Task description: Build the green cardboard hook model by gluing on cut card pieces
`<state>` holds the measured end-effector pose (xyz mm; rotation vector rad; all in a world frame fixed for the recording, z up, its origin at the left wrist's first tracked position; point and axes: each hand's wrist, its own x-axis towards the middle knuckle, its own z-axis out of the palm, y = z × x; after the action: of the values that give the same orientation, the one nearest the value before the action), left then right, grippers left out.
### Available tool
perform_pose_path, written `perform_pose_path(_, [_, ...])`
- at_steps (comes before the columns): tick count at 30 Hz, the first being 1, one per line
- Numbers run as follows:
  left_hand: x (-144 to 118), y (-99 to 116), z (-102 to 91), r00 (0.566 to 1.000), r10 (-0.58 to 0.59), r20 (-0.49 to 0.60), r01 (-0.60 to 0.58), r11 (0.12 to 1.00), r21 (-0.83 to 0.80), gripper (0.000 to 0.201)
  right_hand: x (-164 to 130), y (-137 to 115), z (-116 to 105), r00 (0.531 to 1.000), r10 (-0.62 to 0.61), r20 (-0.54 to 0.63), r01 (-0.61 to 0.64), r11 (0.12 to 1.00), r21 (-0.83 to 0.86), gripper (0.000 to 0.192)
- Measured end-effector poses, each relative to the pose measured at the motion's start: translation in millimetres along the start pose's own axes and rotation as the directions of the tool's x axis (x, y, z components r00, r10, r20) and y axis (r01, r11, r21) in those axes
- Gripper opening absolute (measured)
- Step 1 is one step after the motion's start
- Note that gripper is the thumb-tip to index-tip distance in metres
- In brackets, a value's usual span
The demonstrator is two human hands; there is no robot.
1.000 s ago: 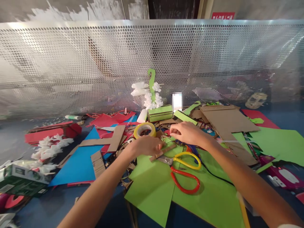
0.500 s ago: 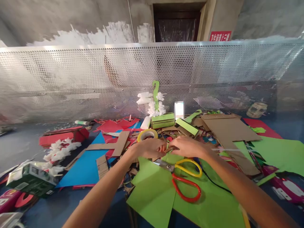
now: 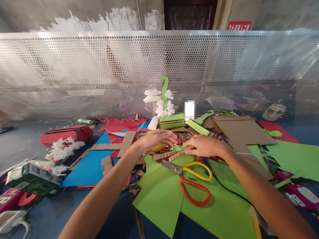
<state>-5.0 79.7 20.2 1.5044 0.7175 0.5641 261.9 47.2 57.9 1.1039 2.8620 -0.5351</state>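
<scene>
My right hand (image 3: 203, 145) has its fingers closed on one end of a narrow brown cardboard strip (image 3: 177, 154). The strip's other end points down and left, near a second bent cardboard strip (image 3: 164, 155). My left hand (image 3: 158, 139) hovers over the scraps with its fingers loosely stretched out, partly covering a yellow tape roll (image 3: 152, 148). Just below both hands lie scissors (image 3: 177, 170) with one yellow and one red handle, blades pointing left. They rest on sheets of green paper (image 3: 159, 199).
A green box-shaped piece (image 3: 171, 120) stands behind the hands with a green hook shape (image 3: 164, 91) and white tufts. Blue paper (image 3: 86, 171) and a red piece (image 3: 66, 134) lie left. A large cardboard panel (image 3: 236, 129) lies right. A perforated metal barrier (image 3: 139, 73) closes the back.
My hands have moved apart; before, their fingertips met over the scraps. The left fingers have opened out. Cardboard strips now show between the hands. The view has tipped slightly downward.
</scene>
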Motion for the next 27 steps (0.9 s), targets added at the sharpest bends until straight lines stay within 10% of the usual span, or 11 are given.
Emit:
perform_pose_path(5, [2,-2,-6.9,1.000,-0.014,-0.026,0.006,0.961,-0.276,0.040,-2,2,-1,1.000,0.001,-0.011,-0.001,1.000,-0.007,0.027])
perform_pose_path(27, [3,1,-1.8,0.999,-0.011,0.051,0.031,0.907,-0.419,0.058,-14,4,-14,0.997,0.018,-0.077,-0.019,1.000,-0.007,0.026])
